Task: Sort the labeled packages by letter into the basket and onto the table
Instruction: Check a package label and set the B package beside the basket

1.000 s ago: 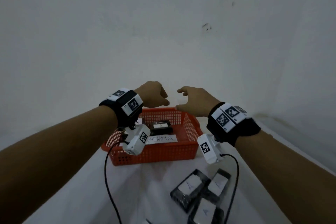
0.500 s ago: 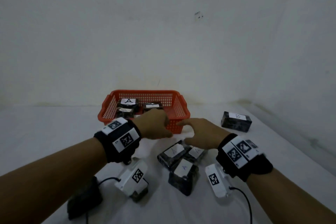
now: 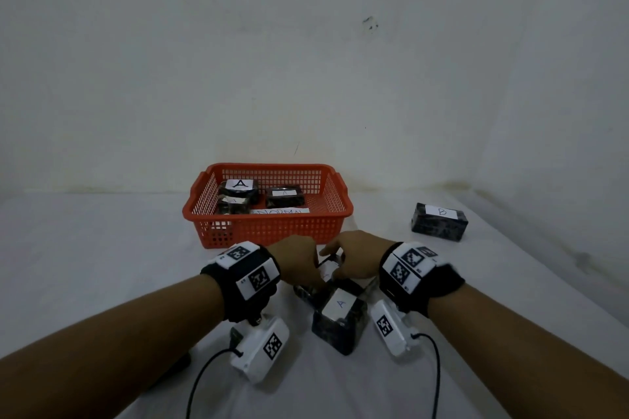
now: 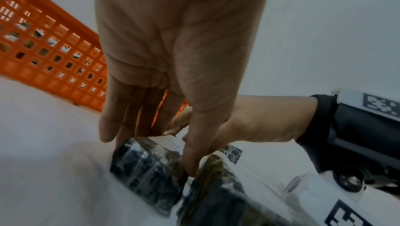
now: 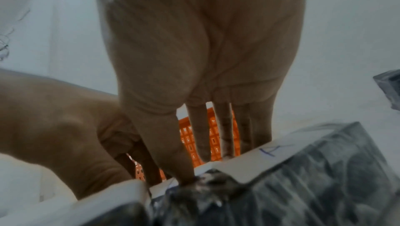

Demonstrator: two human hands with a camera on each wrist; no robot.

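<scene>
An orange basket [image 3: 269, 228] stands mid-table with three dark packages inside, two plainly labeled A [image 3: 238, 192] [image 3: 284, 196]. In front of it lies a cluster of dark wrapped packages. My left hand [image 3: 315, 277] pinches the left package [image 4: 147, 166], fingers [image 4: 121, 127] on its far edge and thumb on its near side. My right hand [image 3: 335, 262] pinches the neighbouring package labeled A [image 5: 303, 170], thumb on the near edge. A third package labeled A [image 3: 340, 320] lies nearest me, untouched. A package labeled B [image 3: 439, 221] sits on the table at the right.
A paper slip [image 3: 280, 211] reading NORMAL lies in the basket. The white wall rises close behind the basket. A dark object [image 3: 177, 364] lies at the lower left. Cables [image 3: 437, 371] trail from the wrist cameras across the white table [image 3: 102, 248].
Both hands came down from above the basket to the cluster of packages in front of it, and each now pinches one package.
</scene>
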